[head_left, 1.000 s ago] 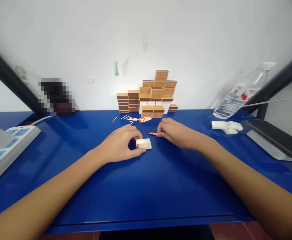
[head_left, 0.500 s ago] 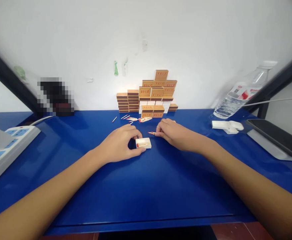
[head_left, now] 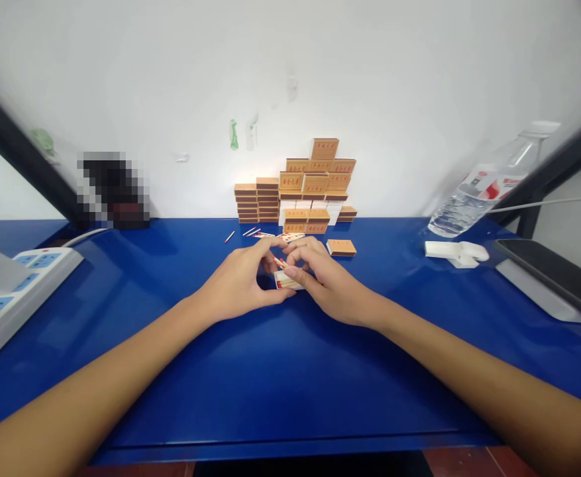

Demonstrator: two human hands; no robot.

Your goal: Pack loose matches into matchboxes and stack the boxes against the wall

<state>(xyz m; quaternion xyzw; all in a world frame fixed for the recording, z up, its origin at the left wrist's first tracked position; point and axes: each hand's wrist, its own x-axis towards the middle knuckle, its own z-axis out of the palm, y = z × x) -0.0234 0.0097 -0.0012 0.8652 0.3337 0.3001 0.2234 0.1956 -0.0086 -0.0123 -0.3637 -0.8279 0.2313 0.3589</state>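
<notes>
My left hand (head_left: pixel 238 281) is curved around a small white matchbox tray (head_left: pixel 298 287), thumb at its near side and fingers at the far side. Several red-tipped matches lie in the tray. Over it, my right hand (head_left: pixel 332 285) pinches a few matches (head_left: pixel 279 263) between thumb and fingers, their red heads pointing left. The right hand covers part of the tray. An orange matchbox cover (head_left: pixel 341 248) lies on the blue table (head_left: pixel 280 384) just beyond the right hand; whether it contains a tray I cannot tell. Loose matches (head_left: pixel 290 236) are scattered behind the hands.
Stacked matchboxes (head_left: pixel 315 182) stand against the white wall, with lower stacks (head_left: pixel 258 201) on their left. A leaning water bottle (head_left: pixel 483 185), a white plastic piece (head_left: pixel 456 252) and a dark phone-like slab (head_left: pixel 556 275) are at right. A power strip (head_left: pixel 26 285) lies at left.
My right hand has moved left with the matches, from beside the tray to over it. The orange cover it partly hid now shows. My left hand stays at the tray.
</notes>
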